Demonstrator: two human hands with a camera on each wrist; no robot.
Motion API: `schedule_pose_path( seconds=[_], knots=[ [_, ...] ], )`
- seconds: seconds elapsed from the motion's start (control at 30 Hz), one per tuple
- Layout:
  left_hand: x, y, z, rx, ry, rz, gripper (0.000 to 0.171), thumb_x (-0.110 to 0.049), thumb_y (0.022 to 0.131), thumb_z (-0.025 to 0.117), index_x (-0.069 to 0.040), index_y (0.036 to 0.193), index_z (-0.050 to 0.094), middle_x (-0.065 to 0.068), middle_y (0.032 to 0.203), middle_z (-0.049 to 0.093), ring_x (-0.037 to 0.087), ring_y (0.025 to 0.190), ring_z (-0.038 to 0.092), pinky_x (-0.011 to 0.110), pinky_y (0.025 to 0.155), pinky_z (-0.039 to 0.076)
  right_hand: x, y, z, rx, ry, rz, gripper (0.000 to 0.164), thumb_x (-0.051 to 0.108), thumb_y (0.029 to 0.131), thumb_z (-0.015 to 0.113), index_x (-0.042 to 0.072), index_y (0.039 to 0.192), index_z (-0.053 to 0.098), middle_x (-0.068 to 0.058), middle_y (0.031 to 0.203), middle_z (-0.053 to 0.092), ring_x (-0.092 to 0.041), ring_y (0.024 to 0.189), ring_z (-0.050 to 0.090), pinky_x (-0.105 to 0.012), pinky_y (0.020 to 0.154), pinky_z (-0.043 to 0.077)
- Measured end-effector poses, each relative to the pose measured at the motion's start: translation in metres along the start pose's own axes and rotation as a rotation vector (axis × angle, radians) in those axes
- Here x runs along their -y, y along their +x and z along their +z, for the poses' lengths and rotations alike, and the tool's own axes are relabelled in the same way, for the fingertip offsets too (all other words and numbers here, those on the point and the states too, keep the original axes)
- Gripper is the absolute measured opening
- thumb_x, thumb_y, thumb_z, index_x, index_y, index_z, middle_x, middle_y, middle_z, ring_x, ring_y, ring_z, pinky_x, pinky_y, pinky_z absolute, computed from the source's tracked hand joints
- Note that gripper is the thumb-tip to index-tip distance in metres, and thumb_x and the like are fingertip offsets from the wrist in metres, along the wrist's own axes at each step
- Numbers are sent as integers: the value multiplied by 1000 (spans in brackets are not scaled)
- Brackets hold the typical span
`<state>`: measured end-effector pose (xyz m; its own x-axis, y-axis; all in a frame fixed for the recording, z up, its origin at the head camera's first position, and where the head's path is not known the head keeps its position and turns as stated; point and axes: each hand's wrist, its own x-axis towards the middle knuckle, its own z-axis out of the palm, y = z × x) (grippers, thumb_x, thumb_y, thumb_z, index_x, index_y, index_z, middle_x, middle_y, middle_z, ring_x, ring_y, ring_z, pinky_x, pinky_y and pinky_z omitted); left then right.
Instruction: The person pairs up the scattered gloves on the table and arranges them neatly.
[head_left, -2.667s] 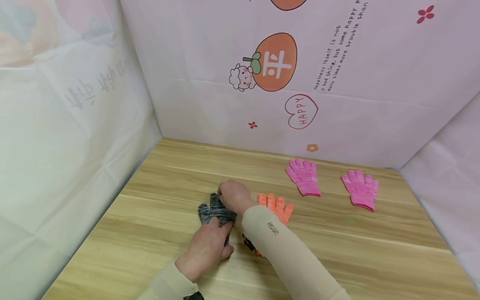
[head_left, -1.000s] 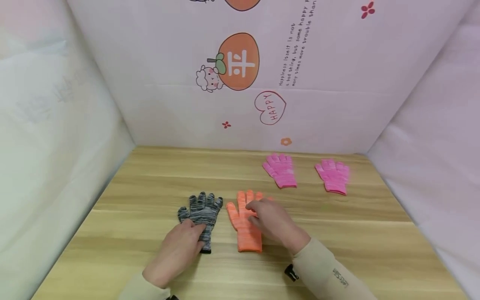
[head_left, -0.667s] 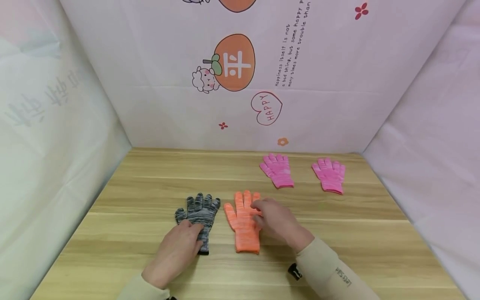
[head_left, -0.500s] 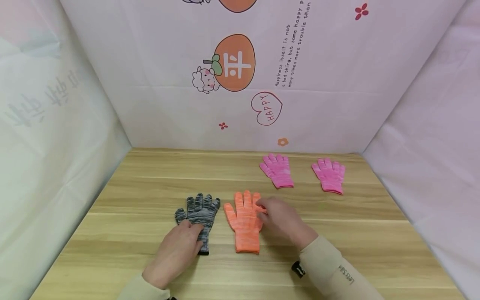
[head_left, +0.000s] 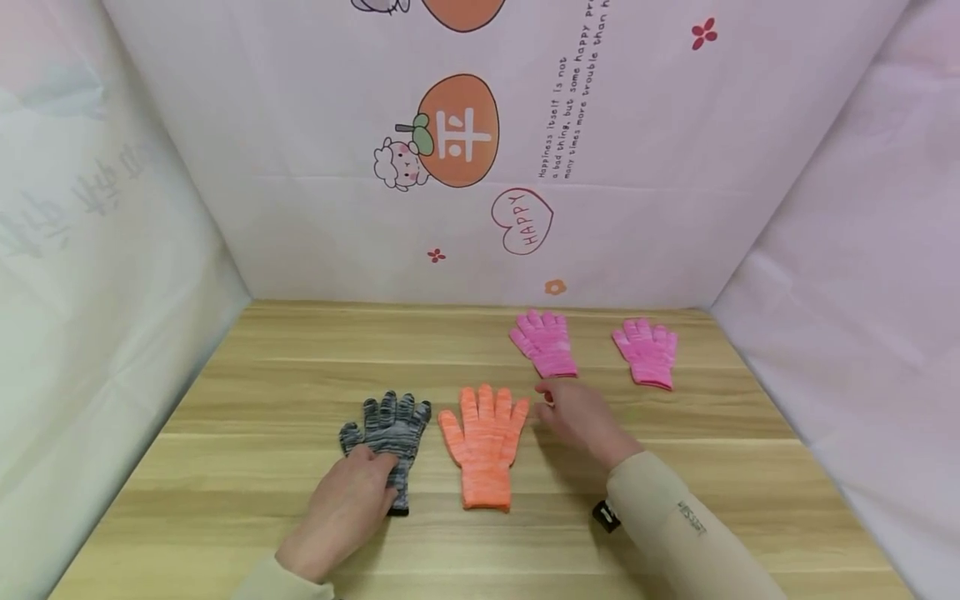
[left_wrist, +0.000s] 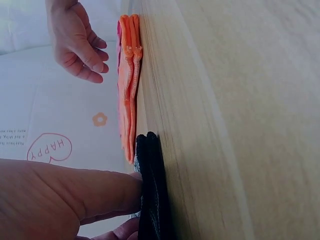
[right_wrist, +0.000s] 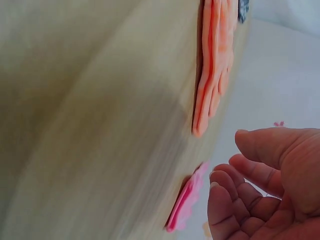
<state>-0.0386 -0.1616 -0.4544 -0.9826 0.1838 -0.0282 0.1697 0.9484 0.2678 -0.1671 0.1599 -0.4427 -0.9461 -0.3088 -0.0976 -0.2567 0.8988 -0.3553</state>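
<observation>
A grey-black knitted glove (head_left: pixel 393 433) lies flat on the wooden table, fingers pointing away. My left hand (head_left: pixel 341 504) rests on its palm and cuff, the thumb right at the glove's edge in the left wrist view. Beside it on the right lies an orange glove (head_left: pixel 486 450), smooth and spread out. My right hand (head_left: pixel 581 417) hovers just right of the orange fingertips, its fingers loosely bent around nothing, as the right wrist view also shows. Farther back lies a pink glove (head_left: pixel 546 343), close beyond the right hand in the head view.
A second pink glove (head_left: pixel 647 353) lies at the back right of the table (head_left: pixel 315 333). White printed cloth walls (head_left: pixel 330 225) enclose the back and both sides. A small black device (head_left: pixel 606 515) shows under the right sleeve.
My right hand has gone from the grey-black glove's fingers across the orange glove and off it to the right. The left hand stays on the grey-black glove. The head view has shifted.
</observation>
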Motion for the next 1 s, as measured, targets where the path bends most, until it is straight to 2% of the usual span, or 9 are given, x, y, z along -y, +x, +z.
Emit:
schedule_pose_path(
  seconds=[0.23,0.4,0.53,0.6,0.63,0.77,0.83,0.9,1.0],
  knots=[
    [1,-2,2,-11,5,11,36,-22,87,84,-8,118,73,10,97,65,21,83,62,40,72,57,-12,20,-8,-27,18,103,36,22,104,60,0,131,66,-17,121,72,-26,96,66,-47,89,56],
    [2,-3,3,-23,16,14,35,-21,86,84,-8,117,73,10,96,64,21,82,62,40,71,56,-22,33,-13,-20,35,167,38,24,105,58,-1,132,66,-20,129,69,-31,105,67,-51,95,55],
    [2,-4,4,-50,26,33,33,-21,85,85,-8,114,73,9,92,63,19,79,60,39,69,55,-33,43,-15,7,62,219,28,25,106,55,1,109,70,-16,102,70,-27,89,64,-44,79,54],
    [2,-4,5,-62,28,40,33,-20,85,85,-8,113,73,9,91,62,19,78,59,38,68,54,-38,48,-16,11,63,242,27,25,106,55,2,104,69,-15,97,67,-24,83,60,-42,74,52],
    [2,-3,5,-68,28,42,32,-20,85,85,-8,112,73,9,91,62,19,78,59,38,68,54,-41,50,-17,13,64,251,28,25,106,54,1,104,69,-16,98,68,-25,82,59,-42,73,51],
    [3,-3,6,-76,26,42,32,-20,85,85,-8,112,73,8,91,62,19,78,58,39,68,54,-49,58,-18,2,55,287,37,26,106,55,-3,125,69,-22,128,68,-30,102,65,-49,91,55],
    [3,-3,6,-75,23,40,33,-20,85,85,-8,112,73,8,91,62,19,78,59,38,68,54,-51,62,-19,7,59,304,40,27,106,54,-3,129,68,-22,133,67,-31,106,65,-49,93,55],
    [3,-2,6,-71,21,37,33,-20,85,85,-8,113,73,8,91,62,19,78,59,38,68,54,-54,66,-18,6,63,322,38,28,106,54,-2,125,70,-19,125,70,-29,100,65,-46,88,55],
    [2,-1,6,-67,18,36,33,-20,85,85,-8,112,73,8,91,62,18,78,58,38,68,55,-56,70,-16,5,61,347,33,28,104,54,1,108,73,-12,100,70,-25,86,61,-39,75,51]
  ],
)
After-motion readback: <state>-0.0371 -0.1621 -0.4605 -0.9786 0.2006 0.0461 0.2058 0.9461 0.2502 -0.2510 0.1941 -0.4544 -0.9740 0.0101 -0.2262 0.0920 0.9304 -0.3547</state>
